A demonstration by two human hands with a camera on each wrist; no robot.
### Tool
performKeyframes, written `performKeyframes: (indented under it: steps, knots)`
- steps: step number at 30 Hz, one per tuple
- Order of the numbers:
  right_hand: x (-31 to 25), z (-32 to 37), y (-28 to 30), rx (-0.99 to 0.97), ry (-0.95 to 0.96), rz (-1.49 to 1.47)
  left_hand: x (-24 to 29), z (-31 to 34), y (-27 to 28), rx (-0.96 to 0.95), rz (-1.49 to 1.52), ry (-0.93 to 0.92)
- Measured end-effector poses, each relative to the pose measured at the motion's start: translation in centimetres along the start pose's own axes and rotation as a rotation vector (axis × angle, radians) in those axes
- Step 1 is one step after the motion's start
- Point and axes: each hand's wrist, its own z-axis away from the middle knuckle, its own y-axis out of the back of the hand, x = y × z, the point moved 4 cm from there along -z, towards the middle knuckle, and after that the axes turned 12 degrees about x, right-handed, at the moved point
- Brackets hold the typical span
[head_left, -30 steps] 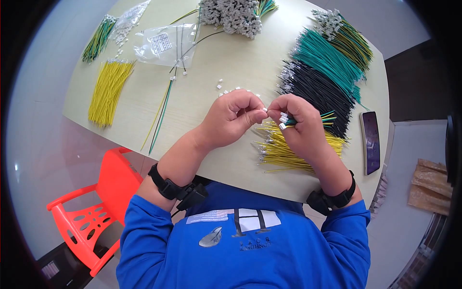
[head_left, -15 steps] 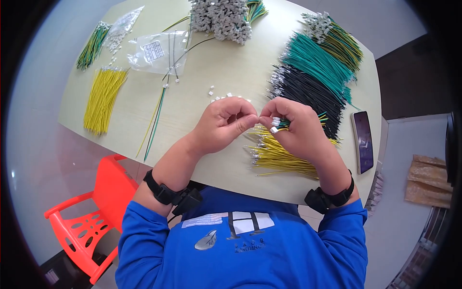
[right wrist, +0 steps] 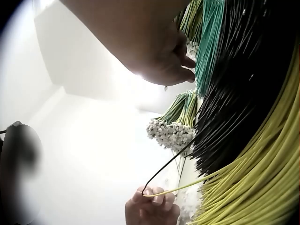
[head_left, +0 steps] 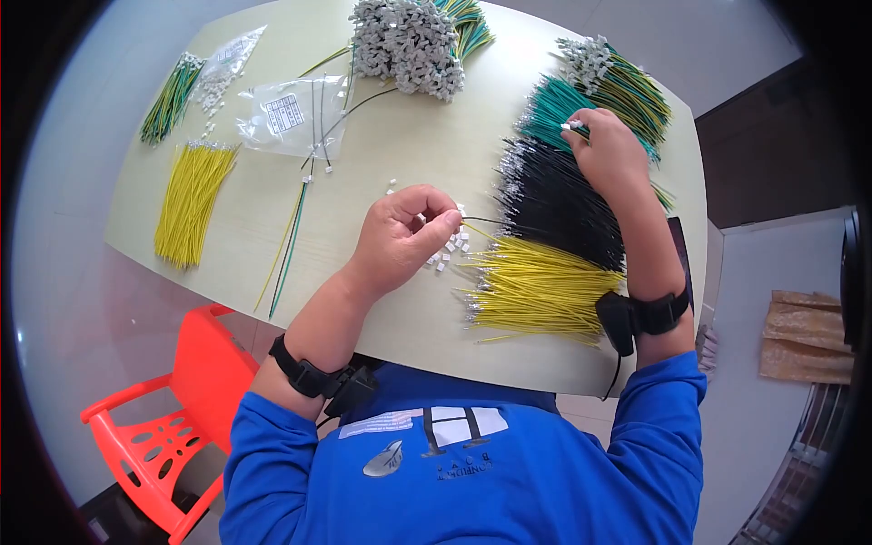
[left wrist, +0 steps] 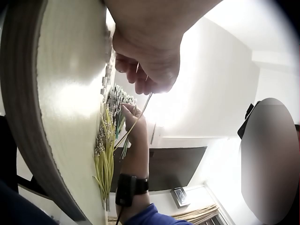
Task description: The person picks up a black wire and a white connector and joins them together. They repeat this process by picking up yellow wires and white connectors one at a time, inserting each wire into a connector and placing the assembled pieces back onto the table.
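In the head view my left hand [head_left: 404, 238] pinches the ends of a yellow wire and a black wire [head_left: 483, 219] between thumb and forefinger. The right wrist view shows both, the yellow wire [right wrist: 183, 187] and the black one running from the fingertips towards the bundles. Any connector at the pinched ends is hidden by the fingers. My right hand [head_left: 610, 159] reaches over the green wire bundle [head_left: 545, 113], fingers curled round a few wires with white connectors [head_left: 572, 125] at their ends. Loose white connector housings [head_left: 442, 258] lie beside the left hand.
Black wires [head_left: 563, 195] and yellow wires [head_left: 536, 286] lie in front of the right arm. Finished harnesses [head_left: 404, 45] are heaped at the back, more [head_left: 631, 82] at the far right. On the left are a plastic bag [head_left: 272, 118] and a yellow bundle [head_left: 193, 204]. A phone [head_left: 683, 263] lies partly behind the right forearm.
My right hand has left the left hand's fingertips and moved away, up and right, to the green wires. My left hand stays nearly in place, and the pinched wires now show.
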Motion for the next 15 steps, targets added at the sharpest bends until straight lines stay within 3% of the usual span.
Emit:
performKeyframes:
  steps: [6, 15]
  knots:
    - [0.8, -0.6, -2.5, -0.06, -0.029, -0.033, 0.1, -0.1, 0.0, -0.005, -0.017, -0.014]
    - [2.4, -0.4, -3.0, 0.115, 0.062, -0.179, 0.2, -0.2, -0.1, 0.012, 0.03, -0.011]
